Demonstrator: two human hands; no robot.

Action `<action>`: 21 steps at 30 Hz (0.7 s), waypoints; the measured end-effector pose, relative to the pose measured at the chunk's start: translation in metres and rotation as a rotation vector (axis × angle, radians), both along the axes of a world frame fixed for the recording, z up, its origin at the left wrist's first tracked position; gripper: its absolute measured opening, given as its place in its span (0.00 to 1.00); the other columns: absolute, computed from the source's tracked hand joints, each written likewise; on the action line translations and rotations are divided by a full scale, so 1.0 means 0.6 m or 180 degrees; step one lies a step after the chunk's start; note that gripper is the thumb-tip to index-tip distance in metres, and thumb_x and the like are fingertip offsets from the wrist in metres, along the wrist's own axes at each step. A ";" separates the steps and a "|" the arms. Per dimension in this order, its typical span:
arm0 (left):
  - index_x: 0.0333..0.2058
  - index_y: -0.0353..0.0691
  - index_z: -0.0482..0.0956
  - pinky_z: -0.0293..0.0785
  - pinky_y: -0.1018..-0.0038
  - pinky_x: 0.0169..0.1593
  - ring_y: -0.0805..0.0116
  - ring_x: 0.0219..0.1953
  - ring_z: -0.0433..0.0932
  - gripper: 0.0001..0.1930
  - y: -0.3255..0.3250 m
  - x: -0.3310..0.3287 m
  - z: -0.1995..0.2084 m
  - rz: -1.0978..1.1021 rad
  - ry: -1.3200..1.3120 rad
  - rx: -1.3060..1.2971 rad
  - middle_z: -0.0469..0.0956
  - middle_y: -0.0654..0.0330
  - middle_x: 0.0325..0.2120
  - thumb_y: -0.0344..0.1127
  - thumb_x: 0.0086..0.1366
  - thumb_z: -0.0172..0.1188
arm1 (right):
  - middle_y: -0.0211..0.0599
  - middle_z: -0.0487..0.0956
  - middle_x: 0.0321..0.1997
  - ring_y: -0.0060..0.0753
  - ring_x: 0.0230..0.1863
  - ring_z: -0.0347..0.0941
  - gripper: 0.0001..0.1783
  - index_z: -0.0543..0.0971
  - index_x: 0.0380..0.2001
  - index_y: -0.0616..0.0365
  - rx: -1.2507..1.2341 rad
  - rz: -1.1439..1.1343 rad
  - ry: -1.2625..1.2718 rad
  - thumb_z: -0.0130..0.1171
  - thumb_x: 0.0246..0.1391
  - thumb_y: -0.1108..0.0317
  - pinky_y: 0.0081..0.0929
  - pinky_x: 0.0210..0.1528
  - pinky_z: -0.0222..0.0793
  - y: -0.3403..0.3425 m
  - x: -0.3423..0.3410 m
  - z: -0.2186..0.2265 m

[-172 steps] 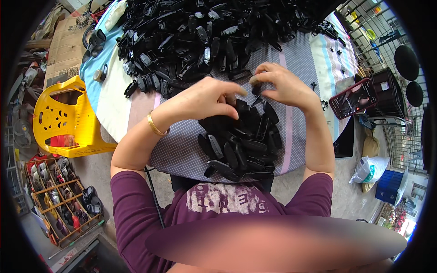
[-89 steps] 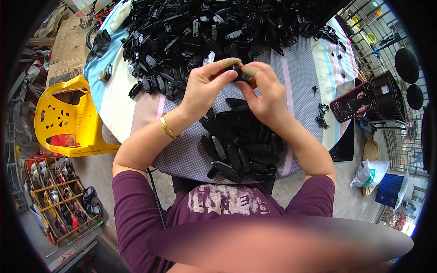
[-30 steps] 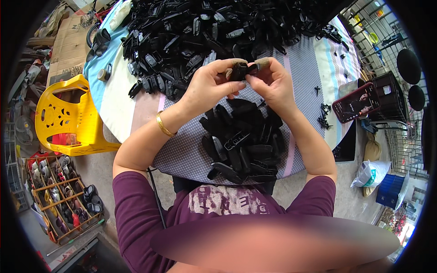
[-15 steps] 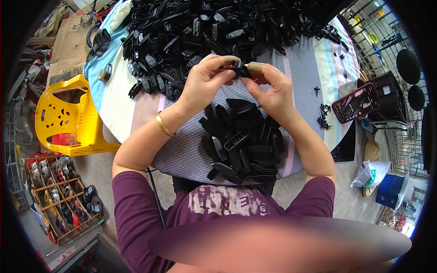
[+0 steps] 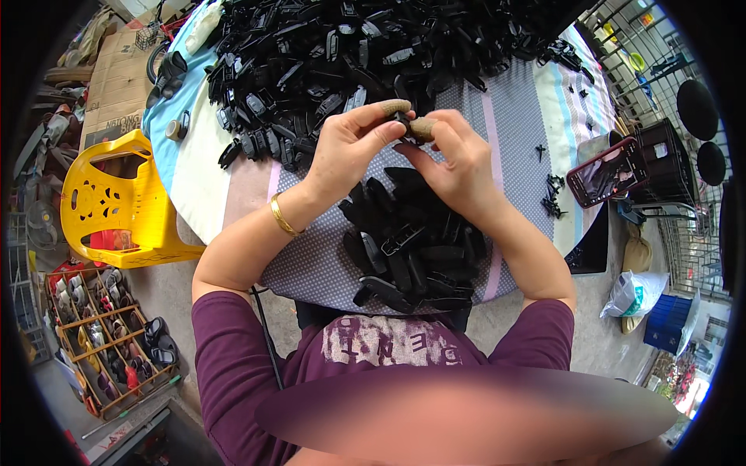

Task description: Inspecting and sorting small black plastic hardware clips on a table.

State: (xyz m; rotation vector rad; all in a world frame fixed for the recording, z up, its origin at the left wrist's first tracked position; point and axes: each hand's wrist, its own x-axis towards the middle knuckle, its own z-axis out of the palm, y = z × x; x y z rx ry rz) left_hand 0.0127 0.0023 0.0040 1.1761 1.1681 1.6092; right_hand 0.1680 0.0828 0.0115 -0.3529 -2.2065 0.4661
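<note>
Above the middle of the table, my two hands meet around a small black plastic part (image 5: 402, 119), mostly hidden by the fingers. My left hand (image 5: 350, 149) pinches it between thumb and index finger. From the other side, my right hand (image 5: 457, 161) closes on it, thumb below and index finger pressed over. Both index fingers wear tan fabric covers. Between my forearms lies a loose heap of black plastic pieces (image 5: 416, 260), elongated and curved. Just beyond my hands spreads a much larger pile of similar black parts (image 5: 303, 74).
Tiny black pieces (image 5: 553, 198) lie scattered on the right of the cloth-covered table (image 5: 513, 109). A phone (image 5: 608, 172) leans at the right edge. A round tin (image 5: 178, 126) sits at the left, beside a yellow chair (image 5: 105, 198). A shoe rack (image 5: 109, 342) stands lower left.
My right hand has shifted slightly left, and its fingers have curled closer over the black part. My left hand stays nearly in place. The heaps look the same.
</note>
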 end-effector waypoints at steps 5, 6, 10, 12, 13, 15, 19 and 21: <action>0.45 0.31 0.76 0.69 0.79 0.51 0.72 0.42 0.75 0.13 0.003 -0.025 0.002 -0.0209 0.0645 0.0145 0.77 0.59 0.39 0.25 0.61 0.55 | 0.35 0.78 0.33 0.26 0.31 0.75 0.19 0.77 0.38 0.62 -0.1193 0.0134 -0.0594 0.68 0.42 0.66 0.22 0.30 0.71 0.011 0.002 0.001; 0.45 0.31 0.76 0.69 0.79 0.51 0.72 0.42 0.75 0.13 0.002 -0.025 0.004 -0.0215 0.0644 0.0148 0.77 0.59 0.39 0.25 0.61 0.55 | 0.35 0.78 0.31 0.25 0.30 0.75 0.17 0.77 0.37 0.64 -0.1386 0.0303 -0.0641 0.67 0.45 0.65 0.21 0.30 0.70 0.012 0.001 -0.006; 0.42 0.30 0.77 0.69 0.79 0.50 0.71 0.41 0.75 0.11 -0.006 -0.025 0.016 -0.0366 0.0897 0.0224 0.77 0.59 0.37 0.25 0.61 0.55 | 0.38 0.77 0.25 0.25 0.23 0.72 0.11 0.78 0.30 0.64 -0.1509 0.0667 -0.0550 0.64 0.47 0.68 0.22 0.25 0.66 0.001 0.004 -0.002; 0.42 0.30 0.78 0.69 0.78 0.49 0.71 0.41 0.75 0.11 -0.007 -0.026 0.016 -0.0407 0.0956 0.0194 0.77 0.59 0.37 0.26 0.61 0.55 | 0.38 0.77 0.24 0.25 0.22 0.72 0.11 0.78 0.29 0.64 -0.1353 0.0619 -0.0544 0.64 0.47 0.68 0.23 0.25 0.65 -0.001 0.004 -0.010; 0.42 0.30 0.78 0.69 0.79 0.49 0.72 0.42 0.75 0.11 -0.005 -0.026 0.015 -0.0425 0.0829 0.0123 0.77 0.59 0.37 0.26 0.61 0.56 | 0.38 0.77 0.24 0.26 0.21 0.71 0.10 0.78 0.29 0.64 -0.1193 0.0575 -0.0536 0.64 0.47 0.67 0.24 0.24 0.64 -0.001 0.004 -0.012; 0.42 0.30 0.78 0.69 0.79 0.49 0.72 0.42 0.75 0.12 -0.002 -0.029 0.018 -0.0437 0.0699 0.0050 0.78 0.58 0.37 0.27 0.60 0.57 | 0.40 0.77 0.25 0.32 0.23 0.73 0.12 0.78 0.32 0.63 -0.1225 0.0566 -0.0818 0.64 0.46 0.66 0.26 0.26 0.67 0.008 0.004 -0.010; 0.45 0.33 0.77 0.72 0.80 0.42 0.77 0.35 0.76 0.16 -0.001 -0.037 0.033 -0.0494 0.0646 -0.0256 0.81 0.58 0.34 0.32 0.58 0.61 | 0.39 0.78 0.37 0.34 0.32 0.75 0.16 0.77 0.42 0.59 -0.1308 0.0889 -0.1202 0.58 0.45 0.75 0.25 0.35 0.71 0.061 0.012 0.017; 0.49 0.37 0.75 0.73 0.79 0.38 0.79 0.32 0.76 0.20 -0.011 -0.024 0.061 -0.1027 0.1827 -0.0536 0.81 0.59 0.30 0.34 0.56 0.64 | 0.39 0.77 0.43 0.37 0.38 0.74 0.20 0.76 0.45 0.57 -0.0390 0.0271 -0.1060 0.56 0.44 0.77 0.28 0.41 0.70 0.106 0.018 -0.005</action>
